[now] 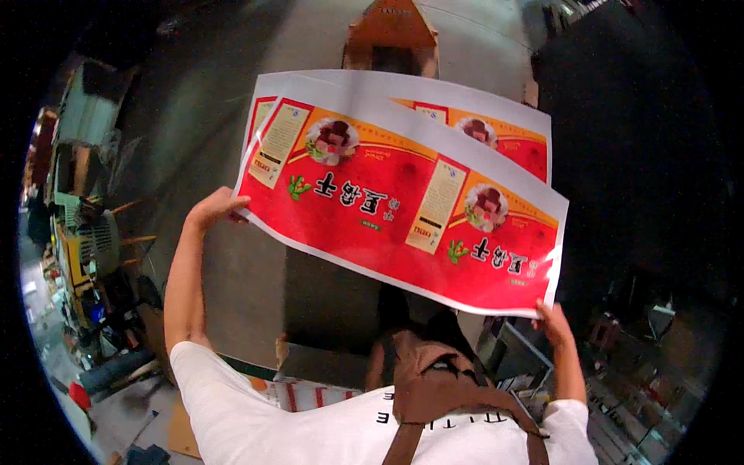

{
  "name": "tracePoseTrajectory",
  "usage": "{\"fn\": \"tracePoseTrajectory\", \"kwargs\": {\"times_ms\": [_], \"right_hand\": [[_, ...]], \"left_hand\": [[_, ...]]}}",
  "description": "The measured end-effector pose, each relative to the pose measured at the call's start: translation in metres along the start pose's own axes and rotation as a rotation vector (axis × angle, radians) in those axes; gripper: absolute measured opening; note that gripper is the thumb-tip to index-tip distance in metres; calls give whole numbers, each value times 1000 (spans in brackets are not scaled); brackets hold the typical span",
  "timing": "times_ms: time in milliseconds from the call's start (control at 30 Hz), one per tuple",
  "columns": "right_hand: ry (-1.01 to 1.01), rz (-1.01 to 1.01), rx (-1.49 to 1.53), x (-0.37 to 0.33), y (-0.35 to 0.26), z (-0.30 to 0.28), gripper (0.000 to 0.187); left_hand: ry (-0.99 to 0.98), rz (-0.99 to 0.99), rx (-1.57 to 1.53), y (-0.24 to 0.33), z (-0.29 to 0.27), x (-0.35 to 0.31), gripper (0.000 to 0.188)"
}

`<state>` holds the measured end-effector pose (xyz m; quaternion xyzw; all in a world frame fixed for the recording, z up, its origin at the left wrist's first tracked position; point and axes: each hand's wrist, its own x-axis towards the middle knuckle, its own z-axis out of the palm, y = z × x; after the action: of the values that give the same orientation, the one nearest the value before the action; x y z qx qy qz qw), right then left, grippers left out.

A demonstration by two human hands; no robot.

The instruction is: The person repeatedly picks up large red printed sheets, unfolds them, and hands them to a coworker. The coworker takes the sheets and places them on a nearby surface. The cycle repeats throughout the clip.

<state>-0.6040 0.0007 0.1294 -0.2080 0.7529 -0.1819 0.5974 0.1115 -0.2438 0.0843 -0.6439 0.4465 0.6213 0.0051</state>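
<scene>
A large red printed sheet (349, 217) with white margins, food pictures and cream panels is stretched between my hands, tilted down toward the right. My left hand (221, 208) pinches its near left corner, thumb on top. At the near right corner my right hand (552, 322) grips the edge with its fingers closed. Beneath and beyond it lies another sheet (527, 128) of the same print, its white far margin and right part showing. Whether more sheets are under that one is hidden.
Beyond the sheets stands an orange, pointed piece of equipment (391, 31) on the grey floor (480, 39). A chair (97, 236) and clutter line the left side. Red-and-white printed material (302, 397) lies near my left side. Dark shelving or stacked items (651, 364) sit at the right.
</scene>
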Motion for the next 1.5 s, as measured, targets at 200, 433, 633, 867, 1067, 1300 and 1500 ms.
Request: {"fn": "tracePoseTrajectory", "kwargs": {"times_ms": [200, 433, 633, 867, 1067, 1300, 1500], "right_hand": [[-104, -334, 19, 45, -105, 73, 27], [-80, -577, 453, 46, -217, 124, 22], [-284, -901, 1072, -38, -207, -36, 21], [-204, -1267, 1459, -51, -182, -108, 24], [-135, -916, 1543, 13, -168, -68, 20], [97, -787, 1527, -41, -129, -69, 21], [64, -759, 1471, -91, -70, -101, 19]], "left_hand": [[-17, 349, -40, 121, 72, 5, 43], [-56, 727, -834, 174, 85, 24, 30], [-50, 1054, -1207, 162, 12, -60, 35], [-282, 1326, -1492, 142, -48, -80, 28], [225, 1094, -1322, 184, 14, -56, 30], [257, 1006, -1177, 177, 9, -92, 23], [110, 973, -1141, 184, 20, -121, 24]]}}
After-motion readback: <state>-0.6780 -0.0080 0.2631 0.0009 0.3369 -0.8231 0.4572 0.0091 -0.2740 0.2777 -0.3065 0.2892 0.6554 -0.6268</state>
